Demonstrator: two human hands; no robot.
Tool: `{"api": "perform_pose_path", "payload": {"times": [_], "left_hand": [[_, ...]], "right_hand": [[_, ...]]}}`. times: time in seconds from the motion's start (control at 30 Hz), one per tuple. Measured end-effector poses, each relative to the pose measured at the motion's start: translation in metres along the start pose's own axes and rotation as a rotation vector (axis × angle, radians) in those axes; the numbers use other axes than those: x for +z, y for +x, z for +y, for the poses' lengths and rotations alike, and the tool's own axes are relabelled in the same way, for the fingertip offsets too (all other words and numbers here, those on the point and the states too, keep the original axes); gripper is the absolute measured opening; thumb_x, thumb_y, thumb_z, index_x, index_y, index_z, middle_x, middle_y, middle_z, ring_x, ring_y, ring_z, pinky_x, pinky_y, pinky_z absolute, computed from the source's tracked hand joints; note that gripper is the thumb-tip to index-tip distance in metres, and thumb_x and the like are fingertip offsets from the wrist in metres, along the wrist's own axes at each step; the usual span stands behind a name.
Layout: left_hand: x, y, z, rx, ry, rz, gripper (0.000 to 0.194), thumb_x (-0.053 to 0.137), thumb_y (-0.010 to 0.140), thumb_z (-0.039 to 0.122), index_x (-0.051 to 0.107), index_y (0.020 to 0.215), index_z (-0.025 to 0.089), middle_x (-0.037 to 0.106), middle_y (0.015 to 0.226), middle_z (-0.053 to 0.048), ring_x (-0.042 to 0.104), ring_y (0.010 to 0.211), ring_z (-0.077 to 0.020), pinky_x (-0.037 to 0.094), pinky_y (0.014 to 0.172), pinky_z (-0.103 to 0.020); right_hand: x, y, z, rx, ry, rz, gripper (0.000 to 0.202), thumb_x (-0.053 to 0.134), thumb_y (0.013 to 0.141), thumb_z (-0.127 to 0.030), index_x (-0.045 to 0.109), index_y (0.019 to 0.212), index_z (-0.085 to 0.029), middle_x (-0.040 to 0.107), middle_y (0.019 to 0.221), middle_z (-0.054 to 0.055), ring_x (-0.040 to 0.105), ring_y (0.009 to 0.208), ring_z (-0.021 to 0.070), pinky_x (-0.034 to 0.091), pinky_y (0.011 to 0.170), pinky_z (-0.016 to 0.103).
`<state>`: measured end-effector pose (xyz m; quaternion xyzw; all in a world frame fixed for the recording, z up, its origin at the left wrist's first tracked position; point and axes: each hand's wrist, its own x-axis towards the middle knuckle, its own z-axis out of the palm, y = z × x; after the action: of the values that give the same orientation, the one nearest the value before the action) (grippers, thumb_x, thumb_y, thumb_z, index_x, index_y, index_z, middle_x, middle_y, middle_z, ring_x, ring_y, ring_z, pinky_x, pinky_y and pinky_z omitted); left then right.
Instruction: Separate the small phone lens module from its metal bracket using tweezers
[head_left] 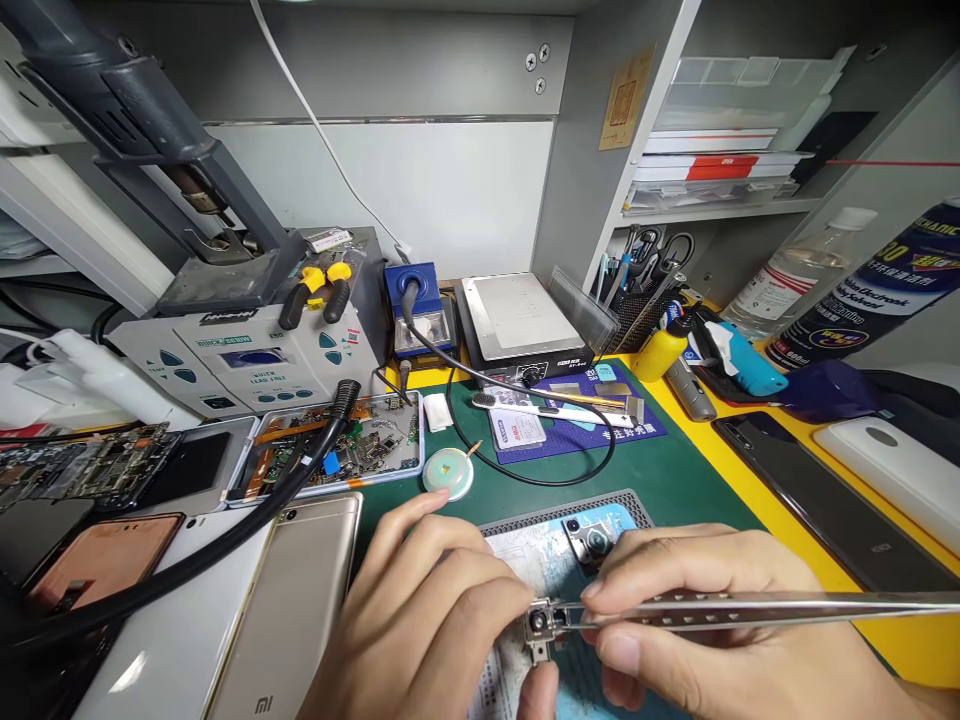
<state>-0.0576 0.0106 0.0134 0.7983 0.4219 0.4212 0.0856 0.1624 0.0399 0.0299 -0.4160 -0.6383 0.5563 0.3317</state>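
Between the thumb and index finger of my left hand is a small metal-framed camera module with a dark round lens. My right hand pinches a pair of steel tweezers, which lie nearly level and point left. Their tips meet the right side of the module. Below both hands lies a light-blue phone back with a camera area, partly covered by my fingers. A dark perforated mat shows behind it.
A tray of circuit parts, a black hose and several phones, one gold, fill the left. Behind stand a hot-air station, soldering iron holder and heating plate. A round green-and-white container sits near my left fingertips.
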Motion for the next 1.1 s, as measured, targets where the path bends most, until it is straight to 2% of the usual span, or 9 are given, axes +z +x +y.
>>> {"api": "perform_pose_path", "payload": {"times": [1.1], "left_hand": [[-0.0026,-0.0009,0.0014,0.006,0.001,0.0,0.02,0.071,0.075,0.009,0.067,0.092,0.019,0.07,0.081,0.003,0.061,0.085,-0.0161,0.042,0.108,-0.043]], "right_hand": [[-0.0021,-0.0036,0.0023,-0.047,-0.059,-0.008,0.012,0.083,0.079,-0.017,0.085,0.087,-0.026,0.08,0.069,0.0,0.072,0.053,0.0121,0.059,0.053,0.017]]}}
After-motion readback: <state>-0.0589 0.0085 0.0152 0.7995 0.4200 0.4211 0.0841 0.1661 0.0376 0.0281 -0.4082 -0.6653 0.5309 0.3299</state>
